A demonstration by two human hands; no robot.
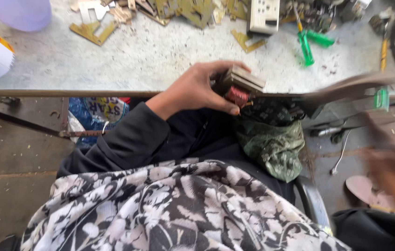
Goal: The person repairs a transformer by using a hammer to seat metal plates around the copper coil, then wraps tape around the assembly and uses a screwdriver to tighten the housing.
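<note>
My left hand (193,90) grips a small transformer (241,83) at the front edge of the grey table (137,60). The transformer is a stack of flat brown metal plates with a reddish copper coil (238,95) showing underneath. My thumb presses just below the coil. My right hand (393,172) is a blur at the lower right, below table level. A long brownish streak (355,84) runs from the transformer toward the right edge; motion blur hides what it is and whether my right hand holds it.
Loose E-shaped metal plates (93,31) lie scattered along the back of the table, with a white socket box (263,16) and green-handled screwdrivers (305,46). A lavender container (20,11) stands at the far left. A green cloth (272,144) rests on my lap.
</note>
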